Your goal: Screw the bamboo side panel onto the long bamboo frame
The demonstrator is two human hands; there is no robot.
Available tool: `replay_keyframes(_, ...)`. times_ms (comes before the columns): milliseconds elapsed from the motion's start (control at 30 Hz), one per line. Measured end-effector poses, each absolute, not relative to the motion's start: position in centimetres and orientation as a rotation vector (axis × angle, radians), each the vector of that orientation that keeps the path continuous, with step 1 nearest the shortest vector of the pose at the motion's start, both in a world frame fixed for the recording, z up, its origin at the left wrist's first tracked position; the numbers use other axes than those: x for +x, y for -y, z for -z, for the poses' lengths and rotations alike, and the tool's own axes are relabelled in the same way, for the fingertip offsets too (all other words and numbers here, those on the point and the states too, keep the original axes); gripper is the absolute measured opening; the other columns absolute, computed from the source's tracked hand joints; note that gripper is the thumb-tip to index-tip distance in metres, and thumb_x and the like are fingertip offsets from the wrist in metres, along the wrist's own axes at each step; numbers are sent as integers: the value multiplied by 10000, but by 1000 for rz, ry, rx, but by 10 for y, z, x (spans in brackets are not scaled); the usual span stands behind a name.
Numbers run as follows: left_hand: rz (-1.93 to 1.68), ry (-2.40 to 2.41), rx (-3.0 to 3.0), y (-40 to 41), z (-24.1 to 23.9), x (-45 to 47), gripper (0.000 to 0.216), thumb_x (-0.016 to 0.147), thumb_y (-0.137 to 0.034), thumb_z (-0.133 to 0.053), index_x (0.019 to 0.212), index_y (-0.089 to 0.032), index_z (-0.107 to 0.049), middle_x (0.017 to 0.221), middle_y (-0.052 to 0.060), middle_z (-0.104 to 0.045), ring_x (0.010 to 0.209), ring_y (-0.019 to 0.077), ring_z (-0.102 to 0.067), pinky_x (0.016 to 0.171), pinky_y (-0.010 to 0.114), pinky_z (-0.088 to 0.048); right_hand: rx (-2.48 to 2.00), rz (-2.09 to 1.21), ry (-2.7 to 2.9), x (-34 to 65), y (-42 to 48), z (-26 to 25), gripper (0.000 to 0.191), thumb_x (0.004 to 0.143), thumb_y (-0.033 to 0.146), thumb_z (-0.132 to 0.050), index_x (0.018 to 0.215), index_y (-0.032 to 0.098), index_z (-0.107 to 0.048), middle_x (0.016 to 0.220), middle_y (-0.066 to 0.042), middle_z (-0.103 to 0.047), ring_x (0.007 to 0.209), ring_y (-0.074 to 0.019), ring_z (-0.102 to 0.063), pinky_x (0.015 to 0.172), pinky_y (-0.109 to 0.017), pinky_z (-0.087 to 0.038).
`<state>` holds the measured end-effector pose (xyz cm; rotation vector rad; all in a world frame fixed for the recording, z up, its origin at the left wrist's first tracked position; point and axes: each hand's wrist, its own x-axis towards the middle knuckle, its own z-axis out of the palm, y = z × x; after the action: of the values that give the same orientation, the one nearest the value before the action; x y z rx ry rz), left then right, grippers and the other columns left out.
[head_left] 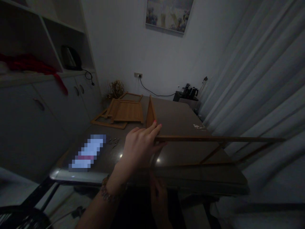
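Observation:
My left hand (142,143) is closed round the corner where a long wooden frame (214,139) meets an upright wooden panel (150,111). The frame stands on its edge and stretches right, past the table's side; its lower rail and a crossbar show below. The panel points away from me, its near end behind my fingers. Low at the table's front edge, in deep shadow, is my right hand (159,192), fingers pointing up near the frame's lower corner. Its fingers look pressed together; what they hold, if anything, is too dark to make out.
Slatted wooden panels (128,111) lie stacked at the table's back left. Several small metal parts (113,141) lie near a lit, pixelated phone-like rectangle (88,154). Cabinets with a kettle (71,58) line the left; a curtain (257,79) hangs right. A fan (21,218) stands bottom left.

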<state>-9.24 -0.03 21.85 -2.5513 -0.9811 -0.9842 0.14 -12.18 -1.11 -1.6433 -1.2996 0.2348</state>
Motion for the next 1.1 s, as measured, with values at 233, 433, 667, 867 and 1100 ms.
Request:
replay_keyframes(233,987,968,-2535,1,-217,-93,507,816,-485,-574,1246,-217,-544,1258,56,-601,842,223,-681,662,379,-494,-1636,17,1457,4,119,14,349,945,237,-447,1261,327,-564,943,-58,-649,868,-215,-608,781,-371,-490)
replay_keyframes(433,974,974,-2536,0,-217,-93,509,815,-489,-572,1243,-215,-548,1252,47,-609,836,223,-682,648,379,-492,-1542,78,1709,8,118,10,472,950,142,-360,1383,318,-418,970,-50,-655,871,-198,-615,804,-369,-492)
replay_keyframes(667,1004,955,-2545,1,-218,-93,497,814,-466,-585,1235,-204,-554,1256,62,-605,836,223,-681,645,376,-490,-1462,182,1794,13,117,9,476,950,123,-353,1390,297,-410,1016,-45,-677,918,-197,-626,855,-375,-497)
replay_keyframes(867,994,961,-2534,0,-216,-93,500,818,-486,-571,1239,-217,-550,1248,54,-612,832,218,-681,646,375,-489,-1484,195,1737,17,120,13,359,960,177,-381,1257,277,-557,993,-43,-682,934,-189,-628,813,-334,-526)
replay_keyframes(1100,967,986,-2542,1,-218,-92,517,804,-495,-585,1241,-220,-550,1262,31,-603,823,217,-681,652,378,-496,-1472,486,1716,24,123,18,302,973,208,-416,1216,256,-590,935,-32,-708,840,-174,-642,779,-326,-506)
